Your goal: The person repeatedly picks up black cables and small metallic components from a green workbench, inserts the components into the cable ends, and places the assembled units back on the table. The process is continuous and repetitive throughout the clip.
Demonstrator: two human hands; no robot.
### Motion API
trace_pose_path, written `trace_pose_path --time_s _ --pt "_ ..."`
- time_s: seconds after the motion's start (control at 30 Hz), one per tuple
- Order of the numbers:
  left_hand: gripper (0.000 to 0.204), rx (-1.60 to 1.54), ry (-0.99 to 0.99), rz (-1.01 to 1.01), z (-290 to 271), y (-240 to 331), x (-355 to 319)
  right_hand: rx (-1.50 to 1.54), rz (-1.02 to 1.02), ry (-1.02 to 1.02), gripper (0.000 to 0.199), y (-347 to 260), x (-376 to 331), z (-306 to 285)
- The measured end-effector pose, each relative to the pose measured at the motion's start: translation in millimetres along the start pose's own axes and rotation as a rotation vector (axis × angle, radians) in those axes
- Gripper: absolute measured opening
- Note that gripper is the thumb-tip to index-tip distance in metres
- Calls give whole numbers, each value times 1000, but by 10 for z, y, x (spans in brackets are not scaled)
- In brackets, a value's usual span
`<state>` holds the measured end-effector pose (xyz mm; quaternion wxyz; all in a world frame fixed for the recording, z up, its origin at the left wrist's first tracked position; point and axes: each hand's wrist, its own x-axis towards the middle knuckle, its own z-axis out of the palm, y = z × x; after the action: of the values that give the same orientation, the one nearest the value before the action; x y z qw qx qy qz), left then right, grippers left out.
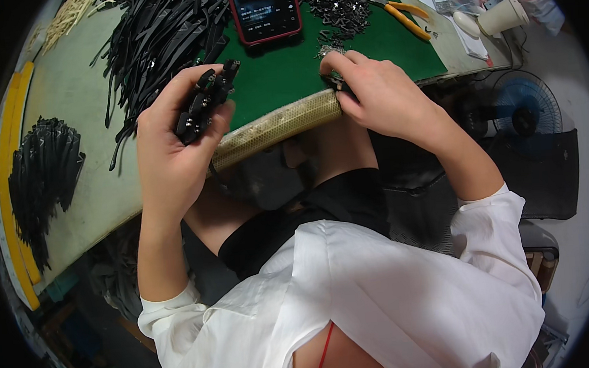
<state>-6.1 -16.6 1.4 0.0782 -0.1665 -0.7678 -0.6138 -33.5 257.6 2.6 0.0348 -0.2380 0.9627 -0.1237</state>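
Two hands at work over the near edge of a bench; notes run left to right across the frame.

Far left: a fanned stack of black strips lies on the pale bench top, beside a yellow edge band. It sits apart from the rest, probably a sorted lot.

Upper left of centre: a loose heap of long black strips, unsorted, within reach of the left hand.

Left of centre: left hand raised just above the bench edge, fingers curled shut around a bundle of black pieces. Their ends stick out above the thumb, so one can likely be drawn out at a time.

Centre top: a phone in a red case lies screen-up on the green mat.

Centre: a mesh-wrapped pad runs along the bench edge, apparently as cushioning.

Right of centre: right hand lies on the mat edge, fingertips pinched narrowly on a small dark part pressed against the pad end. Most of it is hidden, so I cannot tell its shape.

Upper centre-right: pile of small dark metal parts, then orange-handled pliers.

Upper right: a white paper cup; contents not visible. No tray or bin holds the parts; all lie loose.

Right: a blue fan below bench level.
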Motion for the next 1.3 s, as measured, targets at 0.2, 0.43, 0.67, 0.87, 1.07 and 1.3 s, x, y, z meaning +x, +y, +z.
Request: trace_pose_path --time_s 0.2,0.43,0.67,0.87,1.07,1.3 --pt "25 -26 8 14 1 -20 -38 26 -1 -16 28 38 23 -4" --pt "26 -15 0 30 -8 -21 -46 81 -1 9 26 44 1 -7" --pt "26 -36 0 15 -4 -26 -53 70 18 7 26 22 -32 25" --pt "26 -26 -3 27 -10 -29 -52 73 25 22 26 15 -17 37" --pt "27 -42 3 36 -3 -37 -52 84 14 32 26 22 -8 48" --pt "28 -32 -9 25 -11 -25 -61 73 16 27 25 8 13 44"
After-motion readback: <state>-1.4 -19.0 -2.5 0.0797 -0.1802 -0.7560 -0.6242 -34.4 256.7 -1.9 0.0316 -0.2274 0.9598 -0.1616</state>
